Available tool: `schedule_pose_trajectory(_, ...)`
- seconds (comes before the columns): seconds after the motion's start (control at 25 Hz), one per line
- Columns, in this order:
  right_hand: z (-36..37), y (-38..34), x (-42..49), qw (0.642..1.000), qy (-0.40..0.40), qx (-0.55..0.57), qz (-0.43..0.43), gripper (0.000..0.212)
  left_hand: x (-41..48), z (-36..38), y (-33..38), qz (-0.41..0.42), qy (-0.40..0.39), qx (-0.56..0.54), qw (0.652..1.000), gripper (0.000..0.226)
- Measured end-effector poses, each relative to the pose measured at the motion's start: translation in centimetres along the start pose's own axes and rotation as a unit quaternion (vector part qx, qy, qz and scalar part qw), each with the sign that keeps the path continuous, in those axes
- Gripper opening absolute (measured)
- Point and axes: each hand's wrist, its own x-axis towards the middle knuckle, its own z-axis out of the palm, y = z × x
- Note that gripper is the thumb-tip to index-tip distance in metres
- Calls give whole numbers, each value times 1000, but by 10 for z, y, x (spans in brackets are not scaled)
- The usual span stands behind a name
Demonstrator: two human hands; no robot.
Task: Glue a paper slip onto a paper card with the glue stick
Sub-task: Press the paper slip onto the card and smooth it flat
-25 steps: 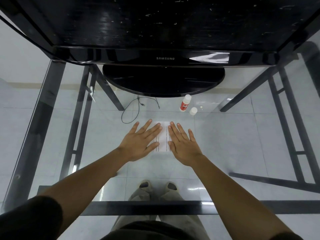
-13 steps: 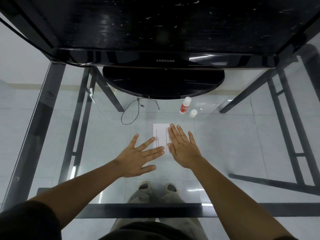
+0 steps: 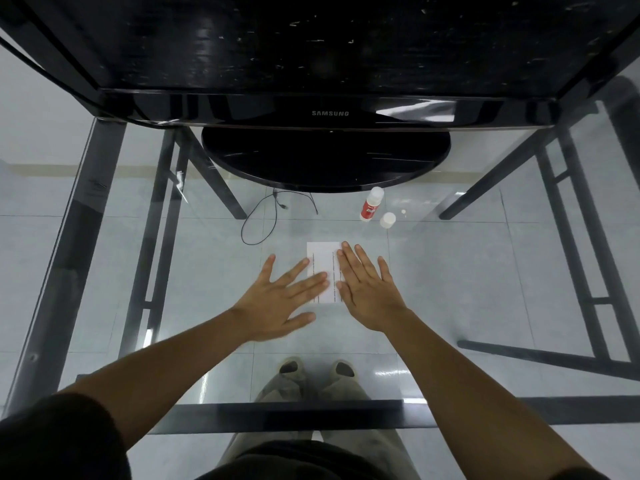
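Note:
A white paper card [image 3: 323,261] with lines of small print lies flat on the glass table, between my hands. My left hand [image 3: 277,303] is spread flat, its fingertips touching the card's lower left part. My right hand [image 3: 367,289] lies flat with straight fingers over the card's right side. I cannot tell the slip apart from the card. The red and white glue stick [image 3: 370,206] lies uncapped on the glass beyond the card, to the right. Its white cap [image 3: 388,220] stands just right of it.
A black Samsung monitor [image 3: 329,112] with a round base [image 3: 325,157] stands at the back of the glass table [image 3: 485,271]. A thin black cable [image 3: 263,220] curls left of the glue stick. The dark metal table frame [image 3: 277,410] runs along the near edge.
My left hand slid off the card toward me and left, uncovering the card's upper left, then moved slightly back so its fingertips touch the card. The right hand stayed pressed on the right side.

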Motion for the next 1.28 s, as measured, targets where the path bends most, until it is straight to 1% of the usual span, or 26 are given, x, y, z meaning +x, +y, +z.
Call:
schedule_pose_trajectory(0.08,0,0,0,1000,-3,4,2,81,-10,6,8,13,-7,12,1000,62)
schedule_pose_trajectory(0.2,2,1,-2,1000,-5,3,1,86,-11,9,12,-15,-19,-3,1000,60)
schedule_pose_trajectory(0.28,5,-2,-4,1000,-11,11,1,84,-14,12,15,-60,-21,-29,998,57)
schedule_pose_trajectory(0.4,1,-2,-1,1000,-8,10,8,65,-16,6,23,-171,-5,-124,977,58)
schedule_pose_trajectory(0.48,-1,-1,1,1000,-6,7,8,64,-10,-3,37,-200,0,-151,968,65)
schedule_pose_trajectory(0.52,-2,0,1,1000,-7,4,7,66,-6,-6,42,-195,-2,-146,970,67)
schedule_pose_trajectory(0.6,-2,1,1,1000,-8,-1,6,73,-2,-2,44,-166,-2,-103,981,66)
schedule_pose_trajectory(0.68,-1,0,0,1000,-9,-6,4,67,-6,1,36,-185,0,-77,980,60)
schedule_pose_trajectory(0.76,-2,0,1,1000,-5,0,8,64,-5,0,29,-224,1,-93,970,60)
schedule_pose_trajectory(0.84,-1,0,0,1000,-5,0,8,63,1,-7,40,-240,-2,-133,962,60)
schedule_pose_trajectory(0.92,0,0,-1,1000,-4,-4,6,63,7,-10,51,-225,-4,-141,964,58)
schedule_pose_trajectory(1.0,0,0,0,1000,-6,-1,5,66,8,-7,47,-216,-8,-135,967,57)
schedule_pose_trajectory(1.12,0,1,0,1000,-2,5,8,63,14,-9,27,-273,6,-156,949,56)
schedule_pose_trajectory(1.16,0,1,0,1000,-3,7,7,64,17,-12,27,-274,8,-162,948,55)
schedule_pose_trajectory(1.28,1,0,-1,1000,-3,9,5,67,27,-12,36,-225,10,-134,965,54)
